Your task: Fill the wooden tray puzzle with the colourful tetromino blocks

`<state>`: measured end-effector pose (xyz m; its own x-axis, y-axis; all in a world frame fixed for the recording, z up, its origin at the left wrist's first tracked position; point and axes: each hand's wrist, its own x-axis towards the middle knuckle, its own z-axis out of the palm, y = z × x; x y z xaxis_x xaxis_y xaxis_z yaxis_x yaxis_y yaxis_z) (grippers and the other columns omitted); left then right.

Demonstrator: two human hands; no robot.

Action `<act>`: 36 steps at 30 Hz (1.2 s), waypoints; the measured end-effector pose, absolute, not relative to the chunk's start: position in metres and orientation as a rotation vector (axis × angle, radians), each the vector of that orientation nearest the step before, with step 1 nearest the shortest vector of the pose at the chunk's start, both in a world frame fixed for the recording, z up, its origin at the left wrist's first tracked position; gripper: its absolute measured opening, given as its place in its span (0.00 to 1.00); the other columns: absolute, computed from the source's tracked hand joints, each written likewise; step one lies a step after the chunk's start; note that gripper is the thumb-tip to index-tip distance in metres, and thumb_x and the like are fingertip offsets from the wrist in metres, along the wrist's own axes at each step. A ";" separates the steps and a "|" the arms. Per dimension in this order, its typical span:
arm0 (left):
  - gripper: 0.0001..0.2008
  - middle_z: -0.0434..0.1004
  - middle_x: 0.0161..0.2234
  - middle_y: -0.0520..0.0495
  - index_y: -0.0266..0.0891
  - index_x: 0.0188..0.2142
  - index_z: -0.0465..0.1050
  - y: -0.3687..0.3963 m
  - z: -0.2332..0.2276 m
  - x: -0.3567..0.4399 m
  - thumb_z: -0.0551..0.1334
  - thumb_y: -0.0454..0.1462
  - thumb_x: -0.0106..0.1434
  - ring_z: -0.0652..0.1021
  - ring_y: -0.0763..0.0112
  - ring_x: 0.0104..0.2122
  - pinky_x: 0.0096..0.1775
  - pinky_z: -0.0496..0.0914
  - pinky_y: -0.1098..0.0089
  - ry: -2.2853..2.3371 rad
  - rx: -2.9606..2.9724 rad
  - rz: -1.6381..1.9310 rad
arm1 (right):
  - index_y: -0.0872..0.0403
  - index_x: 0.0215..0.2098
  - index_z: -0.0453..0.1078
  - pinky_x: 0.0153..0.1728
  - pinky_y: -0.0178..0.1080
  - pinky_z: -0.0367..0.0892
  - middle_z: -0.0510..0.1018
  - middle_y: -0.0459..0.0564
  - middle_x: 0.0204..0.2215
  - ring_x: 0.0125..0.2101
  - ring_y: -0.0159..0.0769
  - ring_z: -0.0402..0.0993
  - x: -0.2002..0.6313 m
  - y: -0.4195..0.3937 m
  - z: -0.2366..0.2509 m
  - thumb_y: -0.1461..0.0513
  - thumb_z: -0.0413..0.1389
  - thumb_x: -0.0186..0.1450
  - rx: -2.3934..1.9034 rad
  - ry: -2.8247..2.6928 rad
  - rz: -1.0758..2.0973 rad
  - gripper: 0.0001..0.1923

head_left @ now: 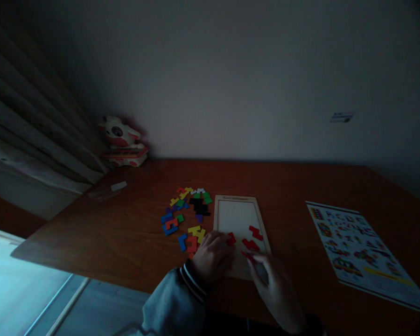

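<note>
A wooden puzzle tray (237, 214) with a pale bottom lies in front of me. My left hand (213, 255) is over its left edge, fingers curled, with a red puzzle piece (231, 239) at the fingertips. A bit of red also shows below that hand, mostly hidden. My right hand (275, 284) is at the tray's lower right, pinching a small red block (247, 255) between thumb and finger. Just above that pinch is a red zigzag piece (250, 244), and another red piece (255, 233) sits near the tray's right side.
Loose coloured puzzle pieces (172, 224) are spread left of the tray, with black ones (200, 206) bunched together. A printed sheet (360, 252) lies at the right. At the back left stands a cow toy with a keyboard (124, 140), near a clear plastic bag (107, 192).
</note>
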<state>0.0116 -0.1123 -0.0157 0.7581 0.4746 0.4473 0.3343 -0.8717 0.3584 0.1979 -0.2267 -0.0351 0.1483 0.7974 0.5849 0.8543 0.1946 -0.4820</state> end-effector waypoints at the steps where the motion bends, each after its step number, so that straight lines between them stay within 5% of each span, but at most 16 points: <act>1: 0.13 0.75 0.50 0.42 0.42 0.48 0.77 -0.112 -0.016 0.012 0.57 0.38 0.68 0.71 0.58 0.50 0.51 0.71 0.54 0.620 2.692 0.795 | 0.50 0.42 0.69 0.38 0.41 0.76 0.81 0.51 0.36 0.35 0.39 0.80 0.199 -0.227 -0.036 0.61 0.54 0.68 -1.591 -1.638 -0.105 0.05; 22: 0.13 0.80 0.45 0.45 0.44 0.49 0.76 -0.118 -0.009 0.014 0.56 0.38 0.69 0.75 0.62 0.45 0.47 0.71 0.60 0.533 2.684 0.784 | 0.49 0.47 0.72 0.43 0.41 0.76 0.81 0.50 0.45 0.43 0.39 0.80 0.201 -0.227 -0.042 0.66 0.49 0.67 -1.631 -1.714 -0.080 0.15; 28: 0.14 0.79 0.47 0.44 0.42 0.48 0.76 -0.117 -0.011 0.013 0.56 0.38 0.68 0.75 0.60 0.46 0.47 0.71 0.58 0.526 2.696 0.755 | 0.49 0.46 0.73 0.44 0.48 0.72 0.81 0.50 0.42 0.41 0.43 0.78 0.201 -0.227 -0.033 0.64 0.53 0.65 -1.686 -1.749 -0.176 0.12; 36: 0.15 0.79 0.48 0.46 0.43 0.51 0.74 -0.122 -0.009 0.013 0.55 0.39 0.68 0.74 0.61 0.46 0.47 0.69 0.58 0.456 2.745 0.758 | 0.52 0.42 0.68 0.35 0.39 0.74 0.81 0.51 0.34 0.33 0.38 0.79 0.201 -0.229 -0.038 0.58 0.53 0.69 -1.654 -1.539 -0.211 0.07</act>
<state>0.0128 -0.1217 -0.0090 0.8150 0.3628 0.4519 0.2291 -0.9180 0.3238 0.2012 -0.2289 -0.0381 0.2305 0.7411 0.6305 0.8833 0.1125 -0.4551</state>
